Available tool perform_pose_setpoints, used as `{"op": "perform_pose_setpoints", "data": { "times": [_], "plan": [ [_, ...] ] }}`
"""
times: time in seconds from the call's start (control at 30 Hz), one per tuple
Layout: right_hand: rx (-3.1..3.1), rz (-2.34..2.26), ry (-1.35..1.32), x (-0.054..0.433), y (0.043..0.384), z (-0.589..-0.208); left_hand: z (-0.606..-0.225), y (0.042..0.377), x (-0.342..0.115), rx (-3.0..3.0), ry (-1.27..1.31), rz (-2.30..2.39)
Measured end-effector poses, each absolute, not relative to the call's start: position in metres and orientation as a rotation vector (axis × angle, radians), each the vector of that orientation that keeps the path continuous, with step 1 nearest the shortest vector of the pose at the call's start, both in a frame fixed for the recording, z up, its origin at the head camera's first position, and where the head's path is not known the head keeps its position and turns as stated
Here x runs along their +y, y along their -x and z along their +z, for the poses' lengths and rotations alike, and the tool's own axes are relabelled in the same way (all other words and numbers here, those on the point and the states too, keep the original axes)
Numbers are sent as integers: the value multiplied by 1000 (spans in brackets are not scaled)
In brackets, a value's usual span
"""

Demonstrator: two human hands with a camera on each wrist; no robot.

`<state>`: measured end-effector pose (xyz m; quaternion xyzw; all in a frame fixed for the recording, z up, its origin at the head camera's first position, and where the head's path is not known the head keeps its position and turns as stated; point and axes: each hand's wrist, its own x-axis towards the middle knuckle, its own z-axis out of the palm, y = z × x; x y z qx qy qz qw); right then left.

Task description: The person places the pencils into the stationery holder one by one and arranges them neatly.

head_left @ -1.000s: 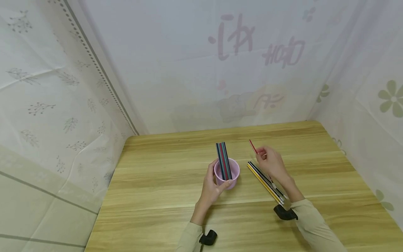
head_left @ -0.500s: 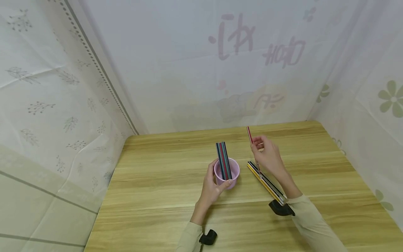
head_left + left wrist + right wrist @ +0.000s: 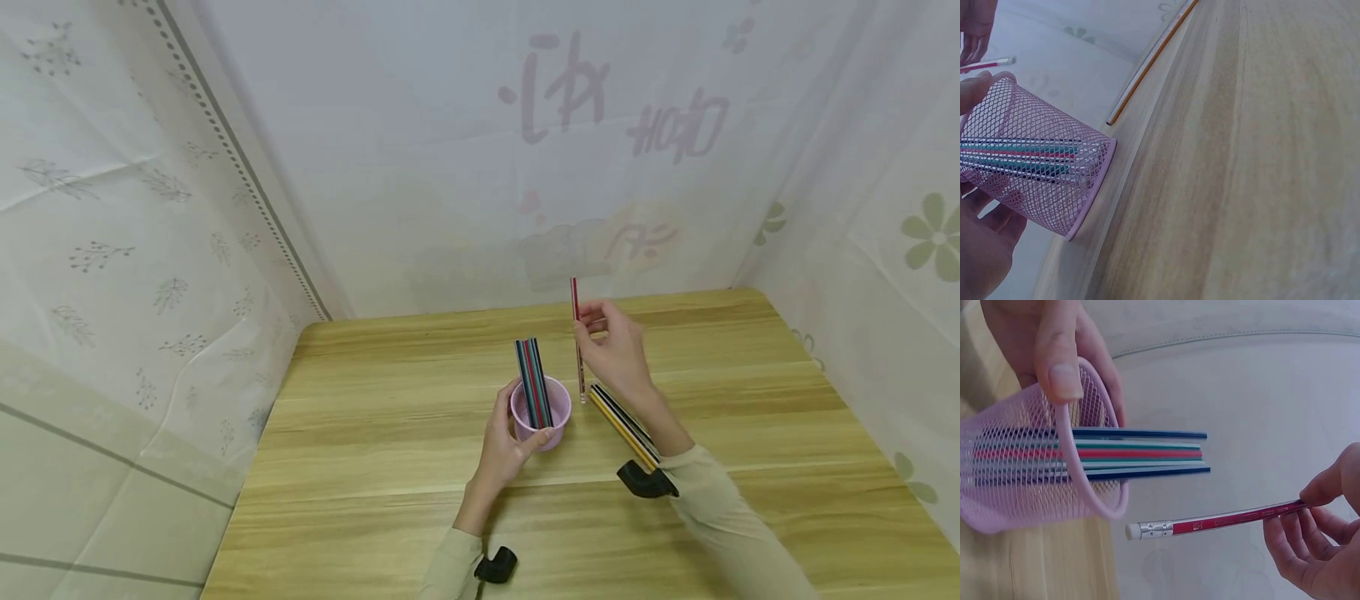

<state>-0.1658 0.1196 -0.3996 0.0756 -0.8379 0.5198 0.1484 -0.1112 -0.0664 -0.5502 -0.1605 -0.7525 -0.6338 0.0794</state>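
On the wood-grain bench [image 3: 360, 433], left of the loose pencils, stands the pink mesh cup [image 3: 1041, 115]. Left hand [image 3: 504, 446] curled round its side, thumb at the rim, fingers about the outer wall. Inside the cup: a close bundle of dark blue, green and red pencils [image 3: 532, 379], tops well above the rim.

Right hand [image 3: 617, 346] pinches one red pencil [image 3: 1235, 520] between thumb and fingertips; the white eraser [image 3: 1132, 532] points down.

Change over the last second: right hand has come across toward the cup. The red pencil, earlier slanted over the loose pencils [image 3: 624, 425], has swung to nearly upright in the head view, and its eraser end has moved off them into the gap beside the cup. Left hand and cup show no shift over the same interval; the bundle looks the same too.

Reading: the red pencil is judged clear of the pile and brought over to the cup, but not yet in it. Both wrist views place the eraser about level with the rim, outside it, near but apparently not touching. Transfer of this one pencil therefore taken as part done. Several pencils, yellow and dark among them, lie on the bench to the right; their near ends are hidden by the black wrist mount [image 3: 647, 481], so no count made.
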Motion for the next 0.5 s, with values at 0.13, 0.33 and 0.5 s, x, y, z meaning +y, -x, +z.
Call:
{"op": "perform_pose_setpoints", "data": {
  "times": [0.13,0.33,0.5],
  "plan": [
    [-2379,1514,-267,110,169,-403,-551,111,-68,-2252,492,-1885],
    [-2369,1522,-314,101,174,-415,-553,112,-68,-2253,506,-1876],
    [-2377,1545,-336,96,175,-423,-550,112,-67,-2261,496,-1877]
  ]
}}
